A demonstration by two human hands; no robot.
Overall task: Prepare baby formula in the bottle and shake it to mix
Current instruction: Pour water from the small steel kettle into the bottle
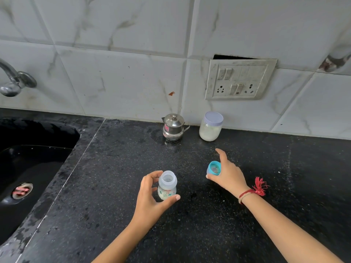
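**Bottle open and steadied, cap held clear**

The bottle [167, 185] stands upright on the black counter [117, 168], near the middle of the view. Its mouth is uncovered. The left hand [152, 196] curls round it from 8 o'clock, thumb in front and fingers behind. That grip likely keeps the light bottle from tipping while it is filled.

At 2 o'clock from the bottle, well apart, the right hand [228, 175] grips the teal cap [214, 168] between thumb and curled fingers. The cap's open side is turned toward the camera, and holding it off the speckled surface probably keeps it clean. The index finger points to 12 o'clock, toward a jar [211, 126] of white powder with a pale lid, which is closed.

A lidded steel pot [173, 128] stands at 12 o'clock from the bottle, by the wall. It may hold water. The sink [34, 152] lies at 9 o'clock.

The bottle's lower part looks pale; I cannot tell whether that is contents or print. Filling seems to be the step in hand.
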